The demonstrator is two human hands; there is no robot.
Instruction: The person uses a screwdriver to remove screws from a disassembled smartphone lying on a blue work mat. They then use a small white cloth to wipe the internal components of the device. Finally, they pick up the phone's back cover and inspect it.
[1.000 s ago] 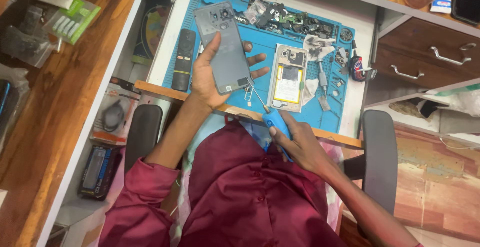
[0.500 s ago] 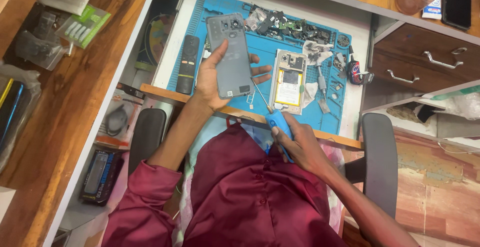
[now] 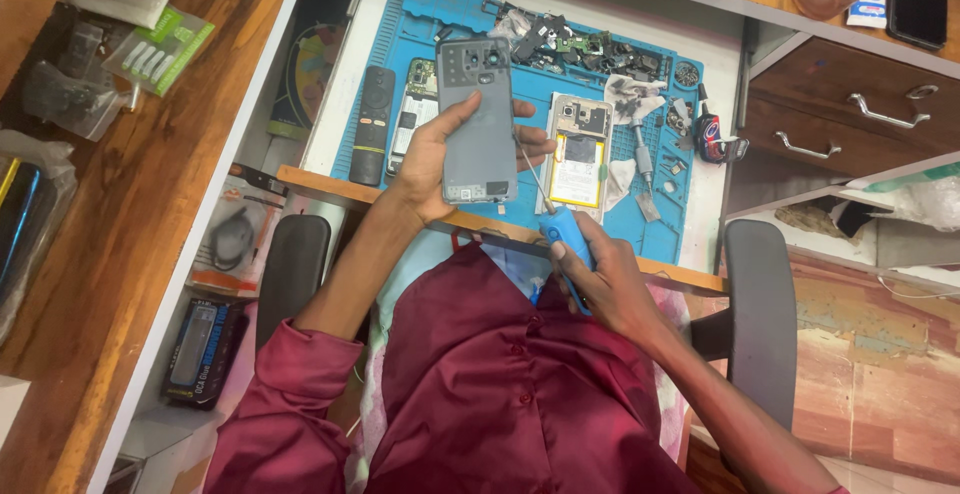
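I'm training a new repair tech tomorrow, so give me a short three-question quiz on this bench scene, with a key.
1. True or false: the left hand holds the grey phone back cover up off the blue work mat.
2. Which does the right hand grip?
A. tweezers
B. a blue-handled screwdriver
C. a brush
3. Fill in: the opened phone lying on the mat shows a ____ coloured battery.

Key:
1. True.
2. B; its thin shaft points up toward the cover's edge.
3. Yellow.
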